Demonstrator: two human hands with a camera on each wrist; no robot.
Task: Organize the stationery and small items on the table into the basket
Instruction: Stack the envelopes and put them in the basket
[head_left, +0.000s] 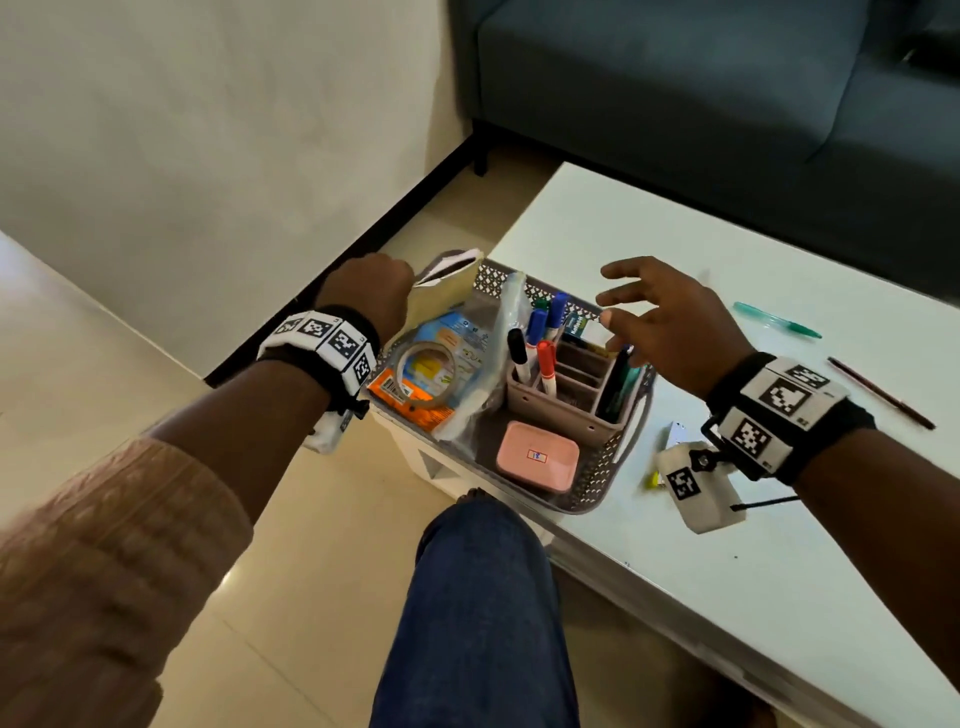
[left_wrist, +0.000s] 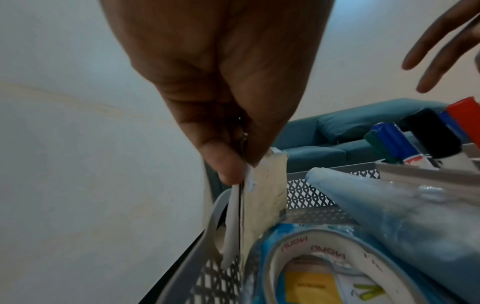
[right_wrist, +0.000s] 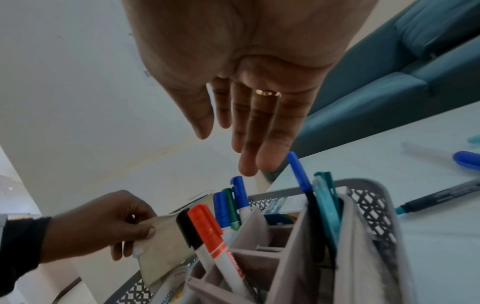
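The left hand (head_left: 371, 291) pinches the top corner of a thin tan notepad (left_wrist: 262, 197), thumb and fingers curled onto it, and holds it upright at the far-left end of the basket (head_left: 597, 483), just inside the wall with the handle cut-out. The step in hand looks like slotting this pad down edgewise. To do it well, keep it vertical and let it slide between the basket wall and the packaged tape roll (head_left: 428, 371), which crowds that end together with a clear plastic bag (head_left: 501, 332); tilted, the pad could catch on the packaging. The right hand (head_left: 660, 317) hovers above the divided pen organizer (head_left: 566, 395), fingers straight and holding nothing, free to nudge the bag aside. A green pen (head_left: 776, 320) and a dark red pencil (head_left: 880, 392) lie on the tabletop (head_left: 727, 545), not yet collected.
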